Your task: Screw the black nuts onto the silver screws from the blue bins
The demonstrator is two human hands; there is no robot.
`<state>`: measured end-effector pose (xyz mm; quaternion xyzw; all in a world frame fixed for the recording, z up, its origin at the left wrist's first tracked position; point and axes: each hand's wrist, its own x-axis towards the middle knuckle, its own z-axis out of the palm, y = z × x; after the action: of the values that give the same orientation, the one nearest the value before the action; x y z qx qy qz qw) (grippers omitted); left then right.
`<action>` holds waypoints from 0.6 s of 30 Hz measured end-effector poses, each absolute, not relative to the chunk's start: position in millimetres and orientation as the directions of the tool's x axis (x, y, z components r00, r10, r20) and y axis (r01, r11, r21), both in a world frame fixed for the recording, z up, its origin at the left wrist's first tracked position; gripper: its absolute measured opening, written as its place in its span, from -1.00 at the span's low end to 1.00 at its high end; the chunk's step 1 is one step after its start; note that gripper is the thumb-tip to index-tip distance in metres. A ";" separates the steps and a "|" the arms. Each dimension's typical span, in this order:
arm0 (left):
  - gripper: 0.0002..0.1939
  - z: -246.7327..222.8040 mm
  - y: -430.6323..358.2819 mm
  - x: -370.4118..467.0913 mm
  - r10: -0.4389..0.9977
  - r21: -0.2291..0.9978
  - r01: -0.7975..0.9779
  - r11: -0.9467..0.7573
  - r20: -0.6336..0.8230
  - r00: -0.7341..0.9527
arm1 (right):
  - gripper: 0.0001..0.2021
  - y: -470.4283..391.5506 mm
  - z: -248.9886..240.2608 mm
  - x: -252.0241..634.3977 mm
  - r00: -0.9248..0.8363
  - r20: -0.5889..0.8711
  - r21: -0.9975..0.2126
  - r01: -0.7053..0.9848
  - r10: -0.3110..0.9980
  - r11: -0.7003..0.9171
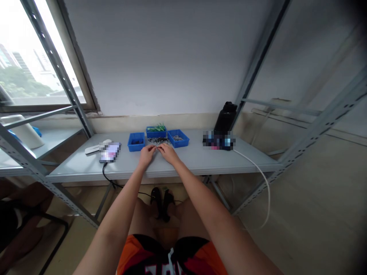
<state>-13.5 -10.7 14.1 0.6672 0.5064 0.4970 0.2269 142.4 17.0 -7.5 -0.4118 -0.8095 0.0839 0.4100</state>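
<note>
Over the grey shelf table, my left hand (147, 154) and my right hand (168, 152) meet with fingertips pinched close together. Whatever lies between the fingers is too small to make out. Just beyond them is a loose pile of small dark and silvery pieces (158, 141). Around the pile stand three blue trays: the left tray (135, 148) holds dark pieces, the back tray (151, 134) has green strip-like pieces (158, 127), and the right tray (181, 144) contains small metallic parts (177, 138).
A phone (110, 152) with a black cable and a white object (93, 149) lie to the left on the table (189, 162). At right stand a black bottle (225, 117) and a blurred device with a white cable (268, 191). Metal shelf posts rise on both sides.
</note>
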 end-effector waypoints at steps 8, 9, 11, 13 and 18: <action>-0.82 12.7 -9.1 -13.3 0.892 0.786 0.486 -0.381 0.452 -0.031 | -0.80 14.9 -6.4 141.5 -0.346 0.556 -0.470 0.619 0.756 0.629; -0.82 12.4 -8.7 -13.8 0.888 0.789 0.495 -0.364 0.454 -0.070 | -0.80 14.1 -5.4 141.5 -0.334 0.557 -0.481 0.616 0.761 0.623; -0.81 11.4 -8.0 -14.8 0.891 0.804 0.492 -0.334 0.439 -0.112 | -0.79 12.0 -3.3 141.5 -0.313 0.561 -0.507 0.602 0.767 0.617; -0.81 10.4 -7.4 -15.4 0.905 0.813 0.482 -0.327 0.416 -0.087 | -0.79 9.9 -1.7 141.4 -0.292 0.563 -0.534 0.585 0.773 0.610; -0.83 10.7 -7.0 -15.0 0.912 0.792 0.511 -0.335 0.408 -0.034 | -0.80 7.6 -0.9 141.0 -0.268 0.558 -0.554 0.584 0.785 0.593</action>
<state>-15.0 -7.0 10.7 0.6624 0.5369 0.4783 0.2100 141.0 7.6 -0.9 -0.4350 -0.7872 0.1196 0.4205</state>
